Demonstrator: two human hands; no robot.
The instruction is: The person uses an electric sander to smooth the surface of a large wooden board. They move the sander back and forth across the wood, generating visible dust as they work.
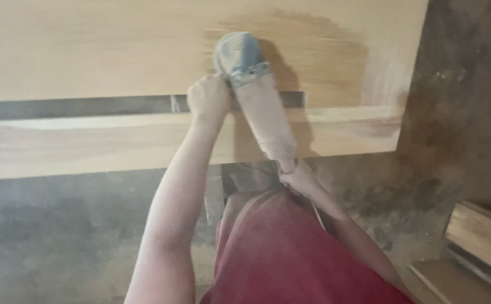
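We clamp our left hand (209,98) and right hand (297,179) around the angle grinder (254,93), a darker sanded patch spreading beyond it, most of the wooden board (88,50) left pale.

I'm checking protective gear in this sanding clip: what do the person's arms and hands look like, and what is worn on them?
Both arms are bare, with no sleeves in view. The left hand and right hand show no gloves, and no watch or bands can be made out. A red garment covers the body below. The picture is hazy and slightly blurred.

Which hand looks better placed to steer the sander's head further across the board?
Probably the left hand: it grips beside the sander head on the wooden board. The right hand holds only the tail end.
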